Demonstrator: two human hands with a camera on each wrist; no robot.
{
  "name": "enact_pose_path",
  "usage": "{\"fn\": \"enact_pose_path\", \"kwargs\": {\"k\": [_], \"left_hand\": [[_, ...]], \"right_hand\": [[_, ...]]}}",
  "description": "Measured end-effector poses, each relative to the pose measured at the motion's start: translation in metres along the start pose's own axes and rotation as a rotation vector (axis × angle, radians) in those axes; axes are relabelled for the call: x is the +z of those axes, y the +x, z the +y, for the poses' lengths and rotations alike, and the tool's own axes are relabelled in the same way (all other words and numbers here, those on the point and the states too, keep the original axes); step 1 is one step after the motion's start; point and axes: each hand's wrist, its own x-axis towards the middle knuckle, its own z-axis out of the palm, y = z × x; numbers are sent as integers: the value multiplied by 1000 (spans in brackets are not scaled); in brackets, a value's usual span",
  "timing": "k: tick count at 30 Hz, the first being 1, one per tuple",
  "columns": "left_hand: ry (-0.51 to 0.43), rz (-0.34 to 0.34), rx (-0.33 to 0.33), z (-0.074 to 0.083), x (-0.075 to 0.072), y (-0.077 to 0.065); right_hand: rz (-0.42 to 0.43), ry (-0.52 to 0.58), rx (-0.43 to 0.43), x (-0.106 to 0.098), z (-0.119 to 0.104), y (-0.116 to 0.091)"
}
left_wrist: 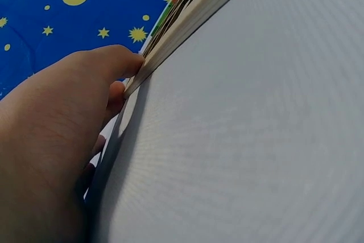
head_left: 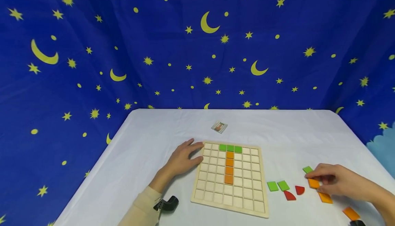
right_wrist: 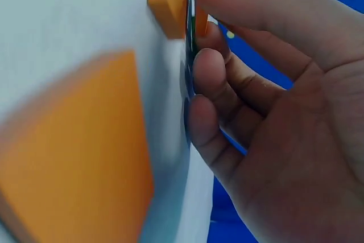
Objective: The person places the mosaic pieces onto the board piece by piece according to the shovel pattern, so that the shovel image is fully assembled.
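My left hand (head_left: 183,159) rests at the left edge of a wooden grid board (head_left: 264,188), its thumb and fingertips touching the rim. On the board, three green square tiles (head_left: 230,148) form a row at the top. Orange square tiles (head_left: 229,162) run in a column below the middle one. Right of the board, my right hand (head_left: 339,181) pinches an orange tile (head_left: 313,183) between thumb and fingers, close to the table. Beside that hand lie a green tile (head_left: 307,169) and another orange tile (head_left: 325,198).
Two green tiles (head_left: 273,186) and two red quarter-round pieces (head_left: 299,190) lie between the board and my right hand. One orange tile (head_left: 351,214) sits near the front right. A small patterned card (head_left: 219,127) lies behind the board on the white table (head_left: 160,126).
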Motion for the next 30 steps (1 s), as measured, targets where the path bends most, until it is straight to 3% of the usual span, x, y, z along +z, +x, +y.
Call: {"fn": "enact_pose_path", "kwargs": {"k": [6, 15, 30], "left_hand": [[0, -5, -5, 0, 1, 1], [7, 2, -4, 1, 0, -1], [-8, 9, -3, 1, -1, -2]], "right_hand": [[11, -14, 45, 1, -9, 6], [15, -45, -16, 9, -21, 21], [23, -37, -38, 19, -43, 43]]}}
